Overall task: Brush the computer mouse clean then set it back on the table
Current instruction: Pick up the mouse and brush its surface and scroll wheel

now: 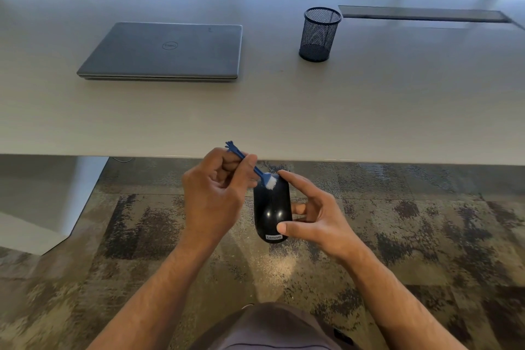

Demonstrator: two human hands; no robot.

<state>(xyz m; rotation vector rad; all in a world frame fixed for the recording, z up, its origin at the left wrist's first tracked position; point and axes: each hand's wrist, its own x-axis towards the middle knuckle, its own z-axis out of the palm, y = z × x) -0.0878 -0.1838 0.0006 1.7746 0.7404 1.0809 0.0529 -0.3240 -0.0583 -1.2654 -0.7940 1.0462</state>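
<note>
A glossy black computer mouse (272, 209) with a Lenovo label is held in the air in front of the table edge, above the carpet. My right hand (314, 217) grips it, thumb on its near end and index finger on its far end. My left hand (217, 193) pinches the handle of a small blue brush (250, 163). The brush's white bristles touch the far top of the mouse.
The pale table (284, 111) carries a closed grey laptop (167, 51) at the left and a black mesh pen cup (319, 34) to its right. A dark cable slot (423, 13) runs at the far right. Patterned carpet lies below my hands.
</note>
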